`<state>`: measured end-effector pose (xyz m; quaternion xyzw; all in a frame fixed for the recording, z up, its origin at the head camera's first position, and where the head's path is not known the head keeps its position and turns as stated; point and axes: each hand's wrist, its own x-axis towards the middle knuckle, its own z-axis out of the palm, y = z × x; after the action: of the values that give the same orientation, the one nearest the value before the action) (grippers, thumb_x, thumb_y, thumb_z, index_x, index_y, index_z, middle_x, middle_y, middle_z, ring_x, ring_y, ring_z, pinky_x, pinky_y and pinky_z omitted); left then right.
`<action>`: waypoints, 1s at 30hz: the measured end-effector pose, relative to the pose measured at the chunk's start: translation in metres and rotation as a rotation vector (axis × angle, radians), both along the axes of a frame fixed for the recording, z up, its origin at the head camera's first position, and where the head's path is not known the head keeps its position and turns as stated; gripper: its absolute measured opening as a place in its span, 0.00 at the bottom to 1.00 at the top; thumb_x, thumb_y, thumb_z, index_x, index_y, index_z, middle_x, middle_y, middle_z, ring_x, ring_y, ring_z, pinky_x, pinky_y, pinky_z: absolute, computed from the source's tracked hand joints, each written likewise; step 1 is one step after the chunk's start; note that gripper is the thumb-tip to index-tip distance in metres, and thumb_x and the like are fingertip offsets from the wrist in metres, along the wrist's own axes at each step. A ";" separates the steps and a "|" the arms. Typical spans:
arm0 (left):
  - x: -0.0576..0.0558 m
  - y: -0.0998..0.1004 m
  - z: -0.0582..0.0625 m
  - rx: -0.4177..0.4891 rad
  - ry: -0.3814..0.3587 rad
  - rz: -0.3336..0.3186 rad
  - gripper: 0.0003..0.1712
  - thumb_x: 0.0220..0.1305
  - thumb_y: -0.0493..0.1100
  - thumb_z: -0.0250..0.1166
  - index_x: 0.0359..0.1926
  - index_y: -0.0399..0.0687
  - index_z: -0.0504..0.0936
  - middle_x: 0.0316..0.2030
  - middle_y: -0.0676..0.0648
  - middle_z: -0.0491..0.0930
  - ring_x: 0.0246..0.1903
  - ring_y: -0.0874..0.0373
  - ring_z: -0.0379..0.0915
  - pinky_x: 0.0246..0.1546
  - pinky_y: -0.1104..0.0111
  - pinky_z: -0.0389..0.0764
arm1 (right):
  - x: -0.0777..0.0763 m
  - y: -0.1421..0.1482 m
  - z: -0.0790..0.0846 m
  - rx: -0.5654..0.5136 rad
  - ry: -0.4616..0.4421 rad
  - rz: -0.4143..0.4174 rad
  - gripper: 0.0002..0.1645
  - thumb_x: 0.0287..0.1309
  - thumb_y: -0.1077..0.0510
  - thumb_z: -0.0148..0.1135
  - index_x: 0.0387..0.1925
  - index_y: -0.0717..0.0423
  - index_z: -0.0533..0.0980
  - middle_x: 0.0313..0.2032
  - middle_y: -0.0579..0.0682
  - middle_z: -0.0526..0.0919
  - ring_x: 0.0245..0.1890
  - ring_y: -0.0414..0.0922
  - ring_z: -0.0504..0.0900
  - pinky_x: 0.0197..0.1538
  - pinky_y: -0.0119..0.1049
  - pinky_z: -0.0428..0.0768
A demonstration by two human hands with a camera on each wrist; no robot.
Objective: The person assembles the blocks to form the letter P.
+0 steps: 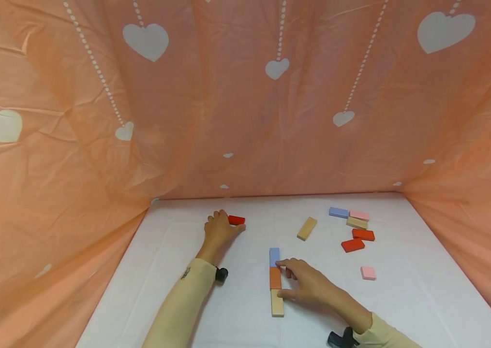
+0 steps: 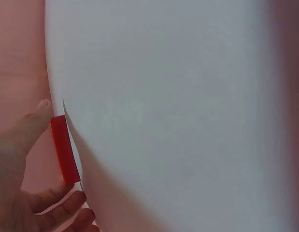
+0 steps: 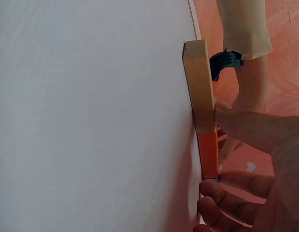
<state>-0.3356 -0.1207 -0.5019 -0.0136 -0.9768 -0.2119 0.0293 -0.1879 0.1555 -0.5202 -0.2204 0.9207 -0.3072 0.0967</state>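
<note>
On the white table (image 1: 223,314), your left hand (image 1: 219,228) has its thumb and fingers spread about the ends of a red block (image 1: 236,220); I can't tell if they squeeze it. Next, a blue block (image 1: 275,256), an orange block (image 1: 275,278) and a tan block (image 1: 277,305) make a line, end to end. A loose tan block (image 1: 306,228) lies farther back. Your right hand (image 1: 312,285), thumb and pointer apart, touches the line. Past it are a bunch of blocks (image 1: 357,223) and a pink square (image 1: 368,273).

From high up, the head view looks forward and down across the flat white table (image 1: 236,314); the wrist views look from close (turned sideways), head and right sharing the tan rectangular wooden block (image 3: 199,92).
</note>
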 end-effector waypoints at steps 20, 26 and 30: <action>-0.004 0.000 0.001 -0.006 -0.002 0.003 0.41 0.64 0.59 0.75 0.61 0.28 0.74 0.50 0.32 0.77 0.54 0.36 0.73 0.55 0.43 0.78 | 0.000 -0.001 0.001 0.008 0.015 0.011 0.45 0.58 0.40 0.81 0.72 0.50 0.75 0.42 0.39 0.73 0.44 0.40 0.72 0.43 0.36 0.73; -0.005 -0.006 -0.004 0.022 0.029 -0.080 0.36 0.64 0.56 0.75 0.60 0.32 0.77 0.48 0.36 0.79 0.51 0.39 0.74 0.54 0.46 0.77 | 0.001 -0.001 0.003 0.012 0.010 0.008 0.46 0.58 0.40 0.81 0.73 0.50 0.75 0.42 0.39 0.73 0.44 0.41 0.72 0.44 0.37 0.73; -0.004 -0.006 -0.004 0.057 0.031 -0.161 0.34 0.64 0.53 0.76 0.60 0.34 0.78 0.49 0.38 0.80 0.49 0.41 0.75 0.54 0.48 0.78 | 0.001 0.000 0.002 0.008 0.000 0.004 0.46 0.58 0.39 0.81 0.73 0.50 0.75 0.42 0.39 0.73 0.45 0.41 0.72 0.44 0.37 0.74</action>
<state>-0.3392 -0.1270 -0.5063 -0.0946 -0.9655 -0.2409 0.0274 -0.1869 0.1556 -0.5182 -0.2217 0.9215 -0.3035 0.0980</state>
